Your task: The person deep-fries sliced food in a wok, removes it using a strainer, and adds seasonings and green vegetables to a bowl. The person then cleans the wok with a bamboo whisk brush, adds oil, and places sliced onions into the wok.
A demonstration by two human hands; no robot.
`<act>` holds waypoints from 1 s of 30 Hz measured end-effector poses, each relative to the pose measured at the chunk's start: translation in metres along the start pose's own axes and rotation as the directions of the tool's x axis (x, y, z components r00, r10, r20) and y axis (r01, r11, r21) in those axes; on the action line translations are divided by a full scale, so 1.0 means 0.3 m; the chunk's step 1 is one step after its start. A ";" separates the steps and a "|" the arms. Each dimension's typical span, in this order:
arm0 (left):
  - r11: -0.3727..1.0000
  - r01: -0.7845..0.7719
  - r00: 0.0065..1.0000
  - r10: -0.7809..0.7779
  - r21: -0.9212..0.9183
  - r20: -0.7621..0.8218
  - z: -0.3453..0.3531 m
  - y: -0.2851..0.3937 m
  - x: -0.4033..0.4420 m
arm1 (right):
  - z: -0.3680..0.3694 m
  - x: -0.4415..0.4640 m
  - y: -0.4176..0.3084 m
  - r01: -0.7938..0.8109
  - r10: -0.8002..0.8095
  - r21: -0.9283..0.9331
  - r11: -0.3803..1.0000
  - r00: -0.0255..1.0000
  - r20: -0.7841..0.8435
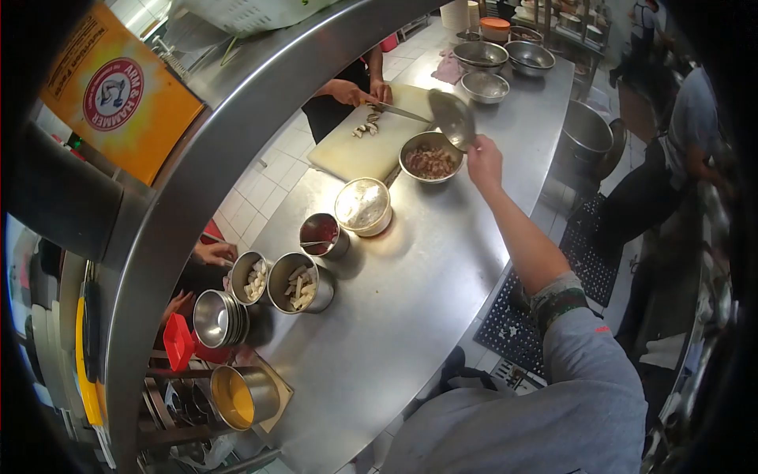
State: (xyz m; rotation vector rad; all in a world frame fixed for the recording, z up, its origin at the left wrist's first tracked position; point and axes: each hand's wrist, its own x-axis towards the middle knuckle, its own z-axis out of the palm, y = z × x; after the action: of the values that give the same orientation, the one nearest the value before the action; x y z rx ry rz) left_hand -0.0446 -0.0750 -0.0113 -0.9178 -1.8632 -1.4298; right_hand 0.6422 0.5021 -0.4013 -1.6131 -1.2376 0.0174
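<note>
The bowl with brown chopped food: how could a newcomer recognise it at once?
On the steel table, find the pale cutting board. At its edge nearest the wearer's right hand sits the bowl, beside a tilted metal vessel. Unlike the covered tub, it shows brown chopped pieces.

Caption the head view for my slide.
Right hand holds a tilted bowl by a filled bowl, near a cutting board.

Plain grey shirt on that one, creased loosely across the body. The short sleeve ends in a dark band – mottled, blackish green – with a greyish edge past it. A small red mark sits by the band, too tiny to read from here. The forearm and right hand are bare.
</note>
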 end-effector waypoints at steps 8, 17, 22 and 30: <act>0.989 0.148 0.989 -0.147 -0.025 0.010 -0.112 -0.208 0.081 | 0.002 -0.144 -0.133 -0.641 0.310 0.705 0.305 0.766 0.563; 0.966 0.084 0.996 -0.070 -0.246 0.063 -0.039 -0.101 -0.006 | 0.241 -0.856 -0.855 -0.903 -0.172 0.364 0.230 0.330 0.928; 0.952 0.041 0.994 -0.007 -0.302 0.112 -0.052 -0.132 0.000 | 0.393 -1.134 -1.158 -0.937 -0.221 0.234 0.260 0.179 0.959; 0.974 0.007 0.998 0.007 -0.224 0.065 -0.052 -0.148 -0.007 | 0.376 -1.208 -1.255 -0.885 -0.371 0.229 0.406 0.070 0.926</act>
State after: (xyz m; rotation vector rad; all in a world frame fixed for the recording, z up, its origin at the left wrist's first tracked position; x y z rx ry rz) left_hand -0.0788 -0.0983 -0.0336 -1.0841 -1.7719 -1.6535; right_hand 0.1514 0.2919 -0.3753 -0.6033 -1.2139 2.1788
